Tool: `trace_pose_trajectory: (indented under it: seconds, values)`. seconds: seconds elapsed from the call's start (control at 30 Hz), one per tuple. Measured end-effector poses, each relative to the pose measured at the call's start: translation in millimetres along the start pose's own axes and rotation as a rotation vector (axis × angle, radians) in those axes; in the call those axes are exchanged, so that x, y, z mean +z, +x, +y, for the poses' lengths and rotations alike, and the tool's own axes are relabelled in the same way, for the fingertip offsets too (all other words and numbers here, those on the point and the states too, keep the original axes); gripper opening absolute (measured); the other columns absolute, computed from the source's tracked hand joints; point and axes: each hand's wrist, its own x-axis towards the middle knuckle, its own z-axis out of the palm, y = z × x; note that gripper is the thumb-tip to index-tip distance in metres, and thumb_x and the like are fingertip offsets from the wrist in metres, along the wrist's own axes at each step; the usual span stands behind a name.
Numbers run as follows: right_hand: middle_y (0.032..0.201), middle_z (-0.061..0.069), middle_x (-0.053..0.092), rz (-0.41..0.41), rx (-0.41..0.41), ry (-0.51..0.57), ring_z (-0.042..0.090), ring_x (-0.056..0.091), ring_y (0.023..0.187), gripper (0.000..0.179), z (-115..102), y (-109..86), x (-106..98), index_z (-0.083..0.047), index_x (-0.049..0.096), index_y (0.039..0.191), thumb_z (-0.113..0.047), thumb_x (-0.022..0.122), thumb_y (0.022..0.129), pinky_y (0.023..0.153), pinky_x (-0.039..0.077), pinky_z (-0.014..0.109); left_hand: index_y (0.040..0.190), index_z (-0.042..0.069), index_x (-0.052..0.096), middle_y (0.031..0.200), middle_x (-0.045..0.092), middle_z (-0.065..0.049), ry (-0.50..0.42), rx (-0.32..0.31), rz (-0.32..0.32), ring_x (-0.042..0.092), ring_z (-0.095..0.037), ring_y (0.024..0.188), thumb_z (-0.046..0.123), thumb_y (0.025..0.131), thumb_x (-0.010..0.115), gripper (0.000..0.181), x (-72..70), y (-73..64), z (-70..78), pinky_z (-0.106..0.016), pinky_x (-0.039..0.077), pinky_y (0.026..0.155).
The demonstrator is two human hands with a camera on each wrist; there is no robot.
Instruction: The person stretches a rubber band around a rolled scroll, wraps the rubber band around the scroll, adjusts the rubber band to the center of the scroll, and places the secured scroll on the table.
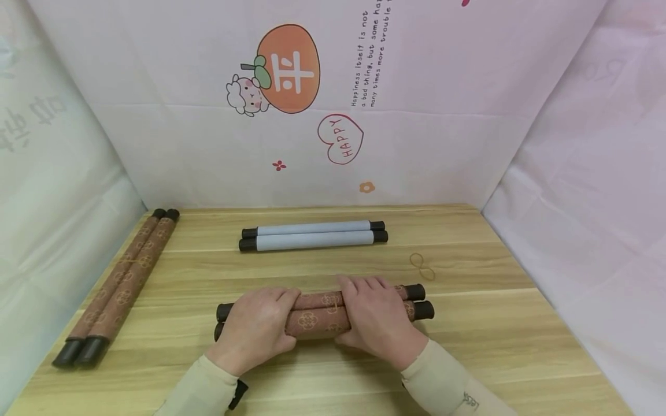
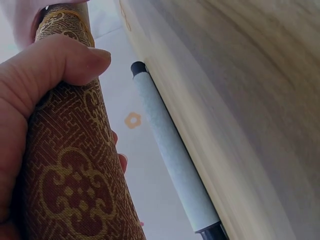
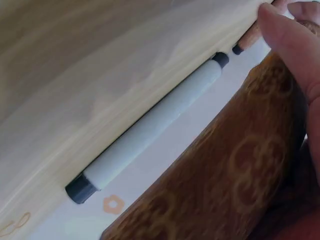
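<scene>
A brown scroll [image 1: 317,322] with gold flower patterns and black end knobs lies crosswise near the front of the table, rolled in from both ends into two side-by-side rolls. My left hand [image 1: 258,326] grips its left part, thumb on the near side and fingers over the top. Around the right part, my right hand [image 1: 378,315] holds it the same way. A thin yellowish band [image 2: 75,15] circles the scroll close to my right hand. In the right wrist view the brown fabric [image 3: 215,170] fills the lower right, below the left hand's thumb [image 3: 287,37].
Behind the hands lies a pale blue-white scroll [image 1: 314,240] with black ends. To its right a loose rubber band [image 1: 422,267] forms a figure eight. Another brown scroll [image 1: 122,289] lies along the left table edge. White printed cloth [image 1: 432,156] walls the back and sides.
</scene>
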Motion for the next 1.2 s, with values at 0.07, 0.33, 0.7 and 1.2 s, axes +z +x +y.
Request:
trace_pose_trajectory:
  seconds: [0.07, 0.33, 0.7, 1.2]
  values:
    - [0.127, 0.009, 0.071, -0.006, 0.013, -0.022, 0.030, 0.068, 0.116, 0.108, 5.5, -1.4, 0.5, -0.009, 0.055, 0.140, -0.065, 0.094, 0.056, 0.104, 0.052, 0.051, 0.116, 0.007, 0.072, 0.099, 0.074, -0.003, 0.009, 0.000, 0.001, 0.071, -0.019, 0.085, 0.029, 0.055, 0.087, 0.066, -0.3, 0.0, -1.1, -0.039, 0.060, 0.074]
    - [0.109, 0.008, 0.073, 0.033, -0.010, -0.053, 0.029, 0.070, 0.103, 0.071, 4.6, -2.6, 5.9, -0.009, 0.064, 0.117, -0.045, 0.092, 0.063, 0.096, 0.055, 0.049, 0.116, 0.007, 0.073, 0.100, 0.075, -0.003, 0.035, 0.017, 0.025, 0.072, -0.020, 0.087, 0.029, 0.054, 0.089, 0.068, 0.1, 1.2, 0.6, -0.041, 0.060, 0.077]
    - [0.097, 0.005, 0.071, 0.118, -0.036, -0.075, 0.024, 0.071, 0.091, 0.059, -15.8, 0.6, 10.0, -0.010, 0.061, 0.104, -0.039, 0.092, 0.063, 0.093, 0.057, 0.045, 0.113, 0.008, 0.073, 0.095, 0.075, -0.003, 0.023, 0.029, 0.064, 0.072, -0.020, 0.083, 0.029, 0.052, 0.089, 0.066, 3.5, 1.7, 5.6, -0.041, 0.060, 0.076]
    - [0.117, 0.006, 0.074, 0.040, -0.043, -0.009, 0.026, 0.072, 0.104, 0.110, -10.8, 3.8, 5.8, -0.011, 0.053, 0.140, -0.062, 0.096, 0.054, 0.098, 0.055, 0.047, 0.113, 0.009, 0.073, 0.097, 0.075, -0.002, 0.016, 0.022, 0.057, 0.072, -0.020, 0.084, 0.030, 0.053, 0.089, 0.065, 8.3, 0.9, 5.7, -0.038, 0.060, 0.074]
